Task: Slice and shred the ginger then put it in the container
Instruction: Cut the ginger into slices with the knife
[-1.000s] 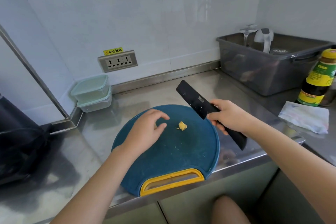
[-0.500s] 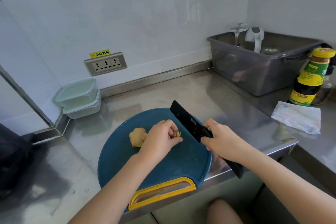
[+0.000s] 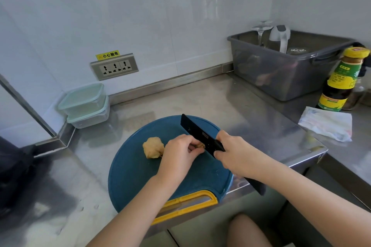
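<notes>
Ginger [image 3: 153, 147] lies as a knobbly tan lump on the round blue cutting board [image 3: 130, 176], a little toward ten o'clock from the board's middle. A smaller ginger piece [image 3: 201, 145] sits at three o'clock of the lump, mostly hidden by the left hand [image 3: 178, 156], whose curled fingertips pinch it against the board. The black knife [image 3: 197, 131] stands just beside that piece on its three o'clock side. Whether the edge has entered the ginger cannot be told. The blade runs from the right hand [image 3: 234, 154] toward eleven o'clock. That hand is wrapped tightly round the knife where blade meets handle, and the dark handle end sticks out past the wrist toward five o'clock.

The board's yellow handle [image 3: 186, 201] is at six o'clock, at the front edge of the steel counter [image 3: 200, 98]. At ten o'clock from the board, two lidded pale-green containers [image 3: 86, 104] are stacked in the corner by the wall, well apart from the ginger. A wall socket [image 3: 114, 66] is above them at eleven o'clock. At two o'clock a grey tub [image 3: 281, 78] holds a kettle [image 3: 280, 36] and an upturned glass [image 3: 261, 30]. A sauce bottle [image 3: 341, 80] stands beside the tub at three o'clock, with a crumpled cloth [image 3: 326, 123] just in front of it.
</notes>
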Demonstrator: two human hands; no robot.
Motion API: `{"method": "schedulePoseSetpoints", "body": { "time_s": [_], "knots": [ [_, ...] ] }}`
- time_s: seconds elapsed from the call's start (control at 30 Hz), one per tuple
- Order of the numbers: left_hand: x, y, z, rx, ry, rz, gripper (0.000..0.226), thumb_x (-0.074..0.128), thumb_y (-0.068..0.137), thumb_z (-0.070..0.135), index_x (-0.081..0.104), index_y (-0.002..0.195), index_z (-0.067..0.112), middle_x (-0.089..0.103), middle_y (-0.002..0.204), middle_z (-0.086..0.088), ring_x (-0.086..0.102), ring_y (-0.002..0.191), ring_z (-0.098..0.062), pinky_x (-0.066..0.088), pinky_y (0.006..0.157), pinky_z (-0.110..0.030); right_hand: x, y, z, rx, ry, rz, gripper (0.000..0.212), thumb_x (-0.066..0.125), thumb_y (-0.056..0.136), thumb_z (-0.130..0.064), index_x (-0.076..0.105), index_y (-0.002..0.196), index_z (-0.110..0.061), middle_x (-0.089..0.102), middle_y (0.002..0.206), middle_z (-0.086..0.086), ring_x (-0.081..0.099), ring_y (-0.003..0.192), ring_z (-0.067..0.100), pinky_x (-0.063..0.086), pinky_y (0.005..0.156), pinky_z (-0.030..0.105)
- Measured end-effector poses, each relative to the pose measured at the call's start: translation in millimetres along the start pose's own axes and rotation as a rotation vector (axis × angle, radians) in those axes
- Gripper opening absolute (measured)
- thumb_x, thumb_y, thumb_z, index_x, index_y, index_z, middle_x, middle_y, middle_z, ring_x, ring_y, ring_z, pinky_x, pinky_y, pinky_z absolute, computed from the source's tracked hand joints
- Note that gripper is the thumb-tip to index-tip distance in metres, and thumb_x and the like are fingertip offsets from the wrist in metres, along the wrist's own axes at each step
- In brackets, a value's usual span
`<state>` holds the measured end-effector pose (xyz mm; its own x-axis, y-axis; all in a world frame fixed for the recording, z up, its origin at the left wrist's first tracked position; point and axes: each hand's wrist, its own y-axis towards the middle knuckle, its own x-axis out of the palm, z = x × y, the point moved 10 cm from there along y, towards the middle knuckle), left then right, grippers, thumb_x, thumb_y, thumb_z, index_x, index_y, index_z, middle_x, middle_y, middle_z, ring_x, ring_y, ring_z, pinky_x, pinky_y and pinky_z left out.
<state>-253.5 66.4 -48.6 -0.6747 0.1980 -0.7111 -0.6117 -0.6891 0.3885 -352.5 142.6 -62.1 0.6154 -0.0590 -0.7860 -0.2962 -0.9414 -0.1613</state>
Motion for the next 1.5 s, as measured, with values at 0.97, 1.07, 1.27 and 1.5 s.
{"method": "schedulePoseSetpoints", "body": {
  "time_s": [0.97, 1.07, 1.27, 1.5],
  "knots": [
    [5, -12, 17, 0.187, 0.178, 0.015, 0.008, 0.065, 0.087, 0.019, 0.064, 0.093, 0.013, 0.055, 0.084, 0.0, 0.058, 0.073, -0.015, 0.049, 0.063, -0.026, 0, -10, -24, -0.116, -0.315, 0.05, 0.015, 0.039, 0.1, -0.025, 0.032, 0.095, -0.013, 0.048, 0.07, 0.002, 0.046, 0.054, 0.014, 0.034, 0.045, 0.023],
    [6, -12, 17, 0.19, 0.164, 0.011, 0.006, 0.065, 0.087, 0.017, 0.063, 0.091, 0.012, 0.054, 0.084, 0.001, 0.057, 0.073, -0.014, 0.045, 0.063, -0.022, -2, -9, -23, -0.121, -0.286, 0.013, 0.016, 0.039, 0.1, -0.026, 0.033, 0.093, -0.013, 0.048, 0.069, 0.002, 0.044, 0.054, 0.013, 0.032, 0.045, 0.023],
    [9, -16, 22, 0.224, 0.23, 0.048, 0.008, 0.071, 0.081, 0.01, 0.063, 0.082, 0.01, 0.055, 0.075, -0.003, 0.056, 0.06, -0.017, 0.05, 0.052, -0.029, -7, -7, -21, -0.127, -0.263, -0.026, 0.014, 0.04, 0.1, -0.024, 0.036, 0.096, -0.011, 0.052, 0.073, 0.006, 0.047, 0.056, 0.018, 0.034, 0.047, 0.026],
    [10, -16, 22, 0.22, 0.264, 0.063, 0.012, 0.075, 0.076, 0.008, 0.064, 0.078, 0.01, 0.057, 0.072, -0.003, 0.057, 0.056, -0.016, 0.045, 0.05, -0.024, -7, 1, -24, -0.076, -0.287, -0.1, 0.013, 0.038, 0.1, -0.023, 0.039, 0.098, -0.01, 0.052, 0.071, 0.006, 0.047, 0.049, 0.015, 0.035, 0.036, 0.018]
  ]
}}
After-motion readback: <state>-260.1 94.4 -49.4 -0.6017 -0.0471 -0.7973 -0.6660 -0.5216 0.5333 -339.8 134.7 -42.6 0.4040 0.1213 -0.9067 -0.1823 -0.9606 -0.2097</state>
